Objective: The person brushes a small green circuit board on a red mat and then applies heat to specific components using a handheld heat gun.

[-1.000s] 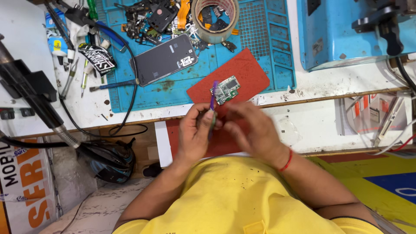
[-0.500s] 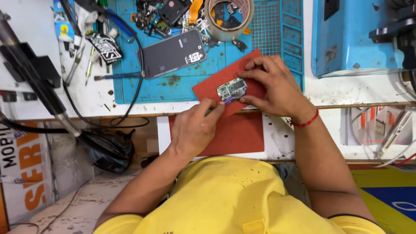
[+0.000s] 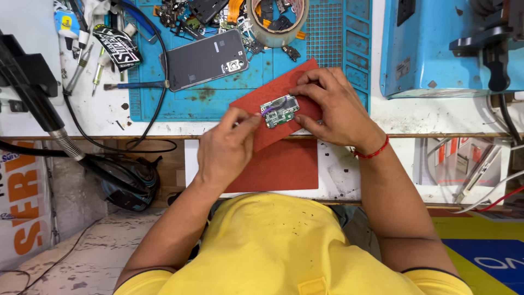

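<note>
A small green circuit board (image 3: 279,111) lies on a red mat (image 3: 273,101) at the front edge of the counter (image 3: 109,117), the mat's lower corner hanging over that edge. The right hand (image 3: 333,109) rests on the mat with its grip closed on the board: the fingers hold the board's far right corner and the thumb presses its near right side. The left hand (image 3: 226,150) hovers over the front edge, its fingers pinched together just beside the board's left end, where a small purple piece shows; whether that grip holds anything I cannot tell. A red thread circles the right wrist. Behind the mat, on a blue work mat (image 3: 191,101), a grey phone (image 3: 204,59) lies back up. A roll of tape (image 3: 277,19) sits near the counter's back edge, among loose small parts.
</note>
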